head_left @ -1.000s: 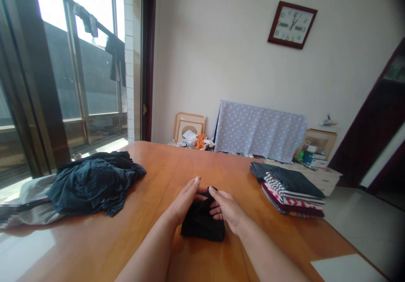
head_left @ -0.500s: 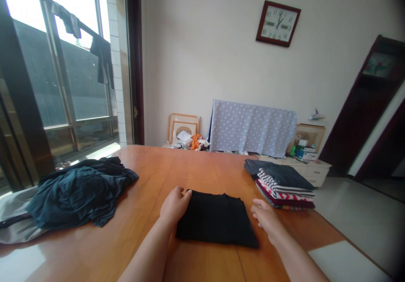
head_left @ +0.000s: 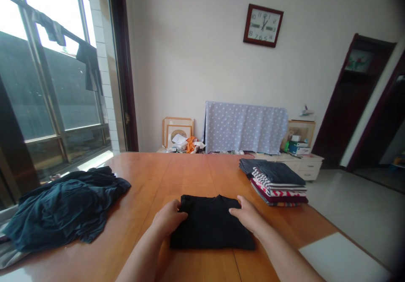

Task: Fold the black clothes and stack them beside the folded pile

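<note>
A black folded garment (head_left: 210,225) lies on the wooden table in front of me, roughly a flat rectangle. My left hand (head_left: 171,218) grips its left edge, thumb on top and the other fingers hidden at the side or beneath. On the opposite edge, my right hand (head_left: 245,214) holds it the same way, thumb laid over the cloth. What kind of garment it is cannot be told from the folds.
A heap of dark crumpled clothes (head_left: 68,206) lies on the left of the wooden table (head_left: 190,172). At the right edge stands a stack of folded clothes (head_left: 278,185). Behind the table are a cloth-covered object (head_left: 247,126) and a low white cabinet (head_left: 311,170).
My right hand has moved left onto the garment's right edge and closed on it. My left hand stays at the left edge, its thumb now lower. The view has turned slightly right.
</note>
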Available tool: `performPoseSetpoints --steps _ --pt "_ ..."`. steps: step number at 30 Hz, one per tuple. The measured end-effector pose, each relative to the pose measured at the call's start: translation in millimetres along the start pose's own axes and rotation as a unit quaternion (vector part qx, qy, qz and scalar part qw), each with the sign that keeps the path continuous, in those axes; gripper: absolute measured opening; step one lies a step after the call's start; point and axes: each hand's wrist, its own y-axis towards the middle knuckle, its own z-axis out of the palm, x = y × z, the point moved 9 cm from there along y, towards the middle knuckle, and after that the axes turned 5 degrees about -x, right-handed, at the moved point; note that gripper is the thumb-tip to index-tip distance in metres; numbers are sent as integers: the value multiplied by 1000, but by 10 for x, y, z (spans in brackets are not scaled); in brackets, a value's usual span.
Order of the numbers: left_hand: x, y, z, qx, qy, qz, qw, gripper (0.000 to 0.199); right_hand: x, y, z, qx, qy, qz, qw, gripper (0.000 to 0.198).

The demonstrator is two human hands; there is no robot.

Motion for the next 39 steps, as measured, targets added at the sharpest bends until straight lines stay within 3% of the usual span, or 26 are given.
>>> performPoseSetpoints --steps 2,5,9,14,18,21,25,28,31,33,39 --pt "-62 18 -27 -10 8 24 1000 20 121 28 58 12 -22 -21 999 46" --pt "-105 50 -169 -76 12 35 996 21 372 93 73 -4 -17 -63 998 27" --pt "-48 69 -245 -112 -2 14 994 33 646 172 36 -48 -33 -102 993 26" --pt "-172 71 -264 -130 18 85 988 28 799 121 17 -58 -52 -147 986 29" --pt "-287 46 -341 -146 -49 103 983 21 926 -64 -92 -47 52 -165 984 28" --pt "-323 -2 -273 -32 -238 64 969 14 1024 -275 -135 55 181 -137 972 22" --pt "-527 -250 -313 138 -438 74 885 11 1051 -624 -299 190 299 -74 932 16" --pt "-575 -451 -316 239 -460 51 854 28 986 -889 -385 300 328 -38 895 32" --pt "-587 -537 -294 282 -442 48 850 46 866 -1112 -336 407 299 4 863 53" --pt "-582 -485 -315 256 -445 55 856 44 803 -1132 -308 413 280 20 866 57" --pt "-304 -137 -408 77 -484 3 872 40 874 -981 -150 350 216 7 911 47"
